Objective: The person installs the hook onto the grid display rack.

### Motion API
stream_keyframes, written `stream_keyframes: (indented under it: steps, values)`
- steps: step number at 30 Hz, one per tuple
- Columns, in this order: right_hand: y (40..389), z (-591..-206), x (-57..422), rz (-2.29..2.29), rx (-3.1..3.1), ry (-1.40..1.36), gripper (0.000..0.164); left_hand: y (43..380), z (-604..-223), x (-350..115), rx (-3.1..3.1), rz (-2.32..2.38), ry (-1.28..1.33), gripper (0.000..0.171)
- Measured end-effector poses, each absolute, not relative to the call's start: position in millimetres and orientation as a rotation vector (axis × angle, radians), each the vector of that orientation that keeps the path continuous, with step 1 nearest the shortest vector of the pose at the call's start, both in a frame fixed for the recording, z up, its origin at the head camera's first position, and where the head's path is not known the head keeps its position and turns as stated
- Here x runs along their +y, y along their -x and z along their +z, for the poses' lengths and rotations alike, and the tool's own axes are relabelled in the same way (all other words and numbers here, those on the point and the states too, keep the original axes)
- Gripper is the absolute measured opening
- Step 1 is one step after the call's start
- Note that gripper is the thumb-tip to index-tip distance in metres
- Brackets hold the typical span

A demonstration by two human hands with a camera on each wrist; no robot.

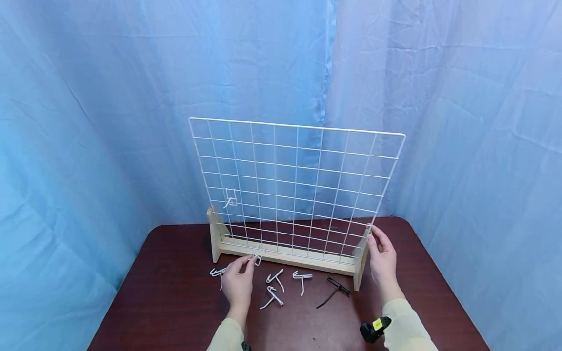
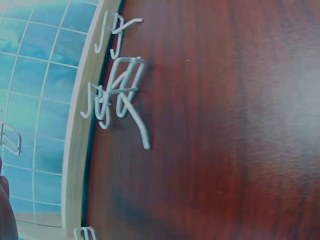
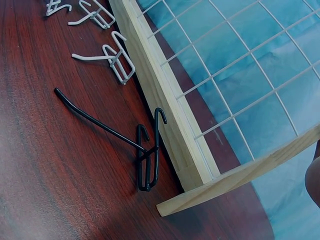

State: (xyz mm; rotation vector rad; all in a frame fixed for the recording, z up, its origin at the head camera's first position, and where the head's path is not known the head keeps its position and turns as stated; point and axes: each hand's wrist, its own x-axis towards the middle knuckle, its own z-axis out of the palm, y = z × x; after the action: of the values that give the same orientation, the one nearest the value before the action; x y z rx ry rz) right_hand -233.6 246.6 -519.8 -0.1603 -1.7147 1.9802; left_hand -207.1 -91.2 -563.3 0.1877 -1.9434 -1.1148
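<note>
Pose: two grips

Left hand [image 1: 239, 282] — thumb and fingertips pinching a white wire hook [image 1: 258, 257] in front of the crossbar [image 1: 298, 260]. Right hand [image 1: 383, 258] — thumb and fingers curled at the right upright [image 1: 361, 263]. Head view alone shows another white hook [image 1: 231, 199] on the wire grid [image 1: 275, 180]; right wrist view resolves the black wire hook [image 3: 142, 149], prong tips bent over.

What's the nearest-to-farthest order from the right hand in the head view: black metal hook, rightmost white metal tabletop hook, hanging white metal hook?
1. Black metal hook: right of centre.
2. Rightmost white tabletop hook: near centre.
3. Hanging white hook: upper left.
</note>
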Motion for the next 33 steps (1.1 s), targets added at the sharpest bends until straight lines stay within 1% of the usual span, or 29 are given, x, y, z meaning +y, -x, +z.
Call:
stream_keyframes:
  steps: [7,23,33]
  values:
    - [236,-521,249,2.008,-1.712,0.204,0.038,213,-549,-92,-1.915,-1.138,-0.175,0.009]
    - [233,-521,247,1.993,-1.724,0.173,0.038,232,-511,-94,-1.828,-1.208,-0.135,0.010]
    - [233,-522,246,1.996,-1.718,0.182,0.037,247,-482,-100,-1.807,-1.172,-0.104,0.009]
